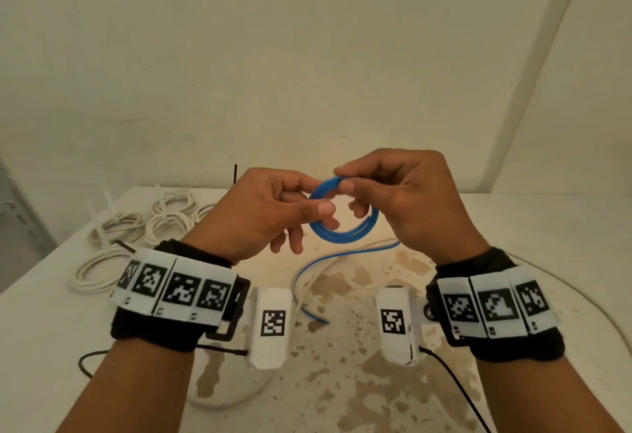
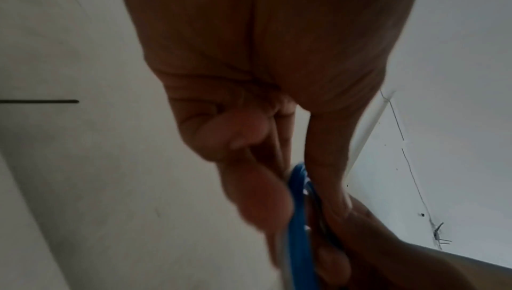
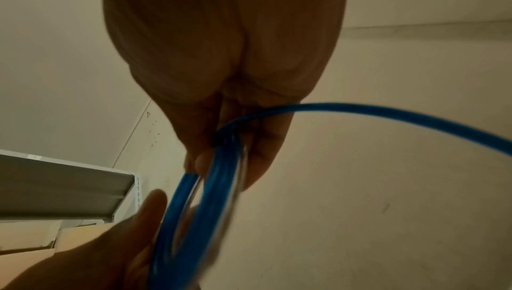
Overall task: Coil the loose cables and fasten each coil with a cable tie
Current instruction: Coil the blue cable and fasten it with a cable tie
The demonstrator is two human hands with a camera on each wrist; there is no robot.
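The head camera looks forward and down from above the forearms, taking in both hands, the stained white table (image 1: 342, 381) and the pale wall behind. The left wrist camera sits close under the left hand (image 2: 266, 71), facing along the palm toward the fingertips, with wall beyond. The right wrist camera sits equally close beneath the right hand (image 3: 221, 43), facing along its fingers toward a grey metal shelf (image 3: 63, 187). All three views share the coiled blue cable (image 1: 342, 217) held between the hands; each wrist view also catches the opposite hand.

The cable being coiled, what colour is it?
The cable is blue; the head view shows it best.
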